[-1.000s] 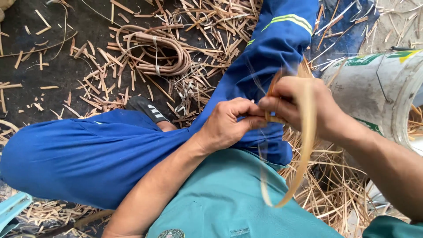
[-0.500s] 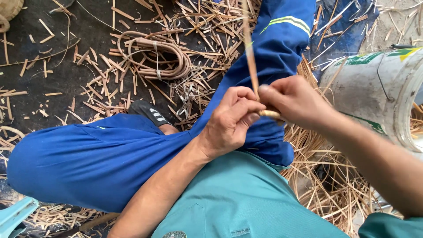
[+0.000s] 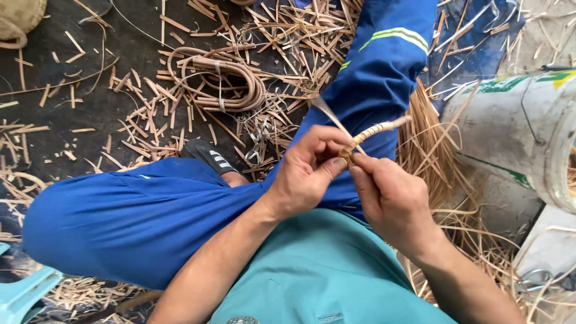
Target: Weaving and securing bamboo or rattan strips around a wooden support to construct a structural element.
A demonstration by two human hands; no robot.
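Note:
My left hand [image 3: 309, 171] and my right hand [image 3: 390, 198] meet over my lap above blue trousers [image 3: 132, 222]. Between the fingertips they pinch a short rattan rod [image 3: 377, 130] wound with a pale strip, its free end pointing up and right. A thin flat rattan strip [image 3: 329, 115] runs up and left from the pinch point, held by my left thumb and fingers. My right fingers grip the lower end of the wrapped rod.
A coil of rattan cane [image 3: 219, 81] lies on the dark mat among several scattered cuttings. A white plastic bucket [image 3: 516, 132] lies on its side at right beside a bundle of rattan strips [image 3: 429, 147]. A turquoise plastic object [image 3: 21, 294] sits bottom left.
The long strip looped down past my right hand, then stood upright; now it is short and slants left. The wrapped rod end now shows, pointing right, and both hands sit slightly lower.

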